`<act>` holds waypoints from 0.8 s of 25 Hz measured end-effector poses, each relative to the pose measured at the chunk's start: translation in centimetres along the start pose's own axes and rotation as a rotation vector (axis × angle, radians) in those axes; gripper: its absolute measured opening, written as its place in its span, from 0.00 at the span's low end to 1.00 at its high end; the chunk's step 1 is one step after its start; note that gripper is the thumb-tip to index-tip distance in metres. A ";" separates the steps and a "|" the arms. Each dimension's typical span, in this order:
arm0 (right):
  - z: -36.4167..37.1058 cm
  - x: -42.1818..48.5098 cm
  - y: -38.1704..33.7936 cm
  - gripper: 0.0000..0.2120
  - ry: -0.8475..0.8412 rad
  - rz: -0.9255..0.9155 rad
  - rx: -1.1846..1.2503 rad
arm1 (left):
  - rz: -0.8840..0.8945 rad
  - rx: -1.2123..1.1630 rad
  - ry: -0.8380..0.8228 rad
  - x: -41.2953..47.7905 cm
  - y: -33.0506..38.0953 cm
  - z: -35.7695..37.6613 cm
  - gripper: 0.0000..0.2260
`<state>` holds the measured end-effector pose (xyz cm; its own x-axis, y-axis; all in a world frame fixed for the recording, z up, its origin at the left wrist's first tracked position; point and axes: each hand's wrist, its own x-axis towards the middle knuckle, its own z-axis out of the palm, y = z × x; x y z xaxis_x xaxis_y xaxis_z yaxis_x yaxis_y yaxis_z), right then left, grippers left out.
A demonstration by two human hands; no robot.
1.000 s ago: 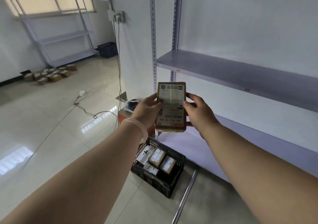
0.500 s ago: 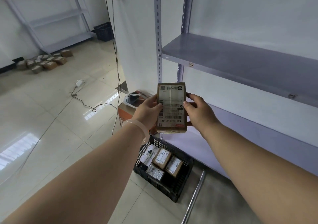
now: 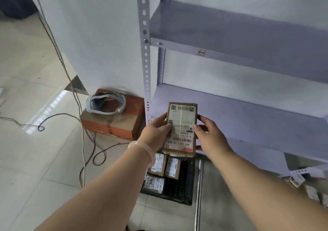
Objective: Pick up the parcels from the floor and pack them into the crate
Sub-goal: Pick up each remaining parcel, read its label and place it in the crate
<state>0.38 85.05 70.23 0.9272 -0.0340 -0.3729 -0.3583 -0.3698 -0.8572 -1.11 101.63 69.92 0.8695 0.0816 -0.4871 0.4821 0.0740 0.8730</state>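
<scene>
I hold a small brown cardboard parcel (image 3: 181, 127) with a white shipping label facing me, label upside down. My left hand (image 3: 154, 135) grips its left edge and my right hand (image 3: 209, 138) grips its right edge. Directly below the parcel, on the floor, stands a black plastic crate (image 3: 179, 186) with three labelled parcels (image 3: 166, 167) lying flat in its left half. My left forearm hides the crate's near left corner.
A grey metal shelf unit (image 3: 230, 41) rises right behind the parcel. An orange-brown box (image 3: 113, 122) with a headset on it sits left of the shelf post. Cables (image 3: 83, 142) trail over the tiled floor. More parcels (image 3: 301, 183) lie at the right edge.
My view has tilted down and closed in on the shelf and crate. The parcel stays in both hands and now hangs right above the crate.
</scene>
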 end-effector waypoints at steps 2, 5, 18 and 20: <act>3.5 1.0 1.9 0.16 0.045 0.079 -0.041 | -0.039 -0.006 -0.056 2.6 -2.6 -2.4 0.18; 7.2 2.9 5.8 0.07 0.084 0.171 -0.043 | -0.113 -0.027 -0.063 5.6 -7.3 -4.6 0.19; 25.2 13.7 32.2 0.24 -0.206 0.432 0.001 | -0.396 0.206 0.192 21.6 -34.3 -10.2 0.16; 27.6 15.6 35.4 0.24 -0.190 0.454 0.038 | -0.410 0.246 0.187 24.1 -38.1 -10.6 0.19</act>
<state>-0.82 97.03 24.28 0.6419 -0.0125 -0.7667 -0.7284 -0.3222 -0.6046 0.35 111.32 24.61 0.5806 0.2729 -0.7671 0.8099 -0.0969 0.5785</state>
